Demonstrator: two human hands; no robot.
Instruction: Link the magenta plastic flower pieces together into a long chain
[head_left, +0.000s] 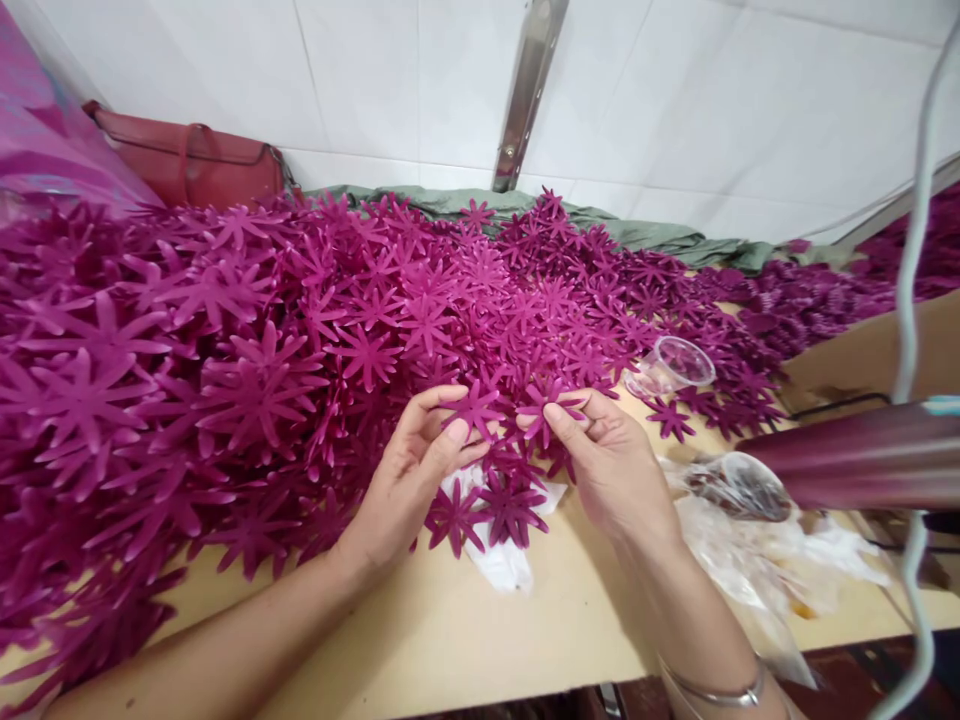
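A huge heap of magenta star-shaped fabric flower petals covers the left and back of a light wooden table. My left hand pinches one petal piece between thumb and fingers. My right hand pinches another petal piece just to its right. The two pieces nearly touch above a few loose petals that lie on a white scrap.
A clear plastic cup lies on its side at the heap's edge. Crumpled clear plastic bags sit at right, near a dark maroon roll. A red handbag leans against the white tiled wall. A grey cable hangs at right.
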